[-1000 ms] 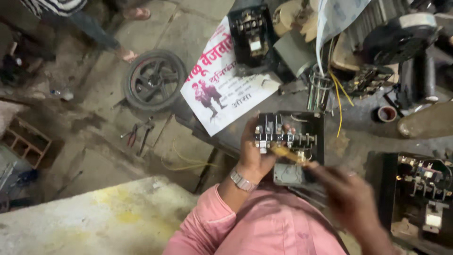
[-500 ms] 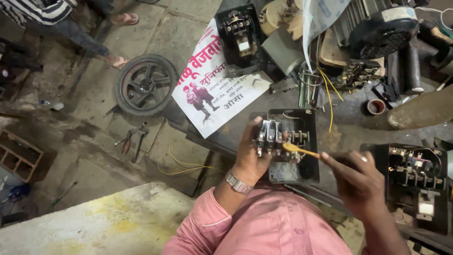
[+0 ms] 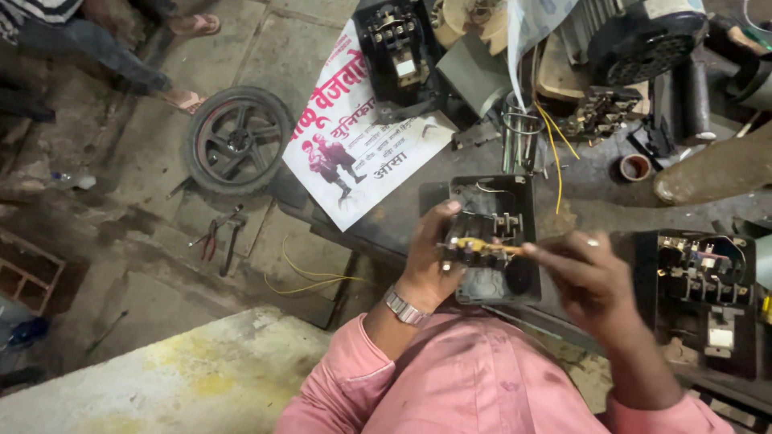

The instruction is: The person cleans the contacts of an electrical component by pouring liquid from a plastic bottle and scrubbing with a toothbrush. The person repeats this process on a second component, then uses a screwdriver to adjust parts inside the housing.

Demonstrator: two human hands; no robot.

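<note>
My left hand (image 3: 428, 255) grips a black electrical switch box (image 3: 492, 237) by its left side and holds it above the workbench. Its cover is off, and a block of terminals and contacts shows inside. My right hand (image 3: 591, 280) holds a yellow-handled screwdriver (image 3: 482, 245), whose tip rests on the terminal block in the box. A metal watch (image 3: 404, 307) sits on my left wrist. Pink sleeves cover both arms.
A dark workbench (image 3: 611, 205) carries two more open switch boxes (image 3: 704, 297) (image 3: 396, 44), a motor (image 3: 643, 40), yellow wires (image 3: 555, 137), a tape roll (image 3: 634, 166) and a printed poster (image 3: 354, 145). A wheel (image 3: 239, 141), pliers (image 3: 217, 237) and another person's sandalled feet (image 3: 185, 96) are on the floor at left.
The box has shifted slightly in my left hand, and my right hand has brought the screwdriver in level across the terminals. The camera view has drifted a little.
</note>
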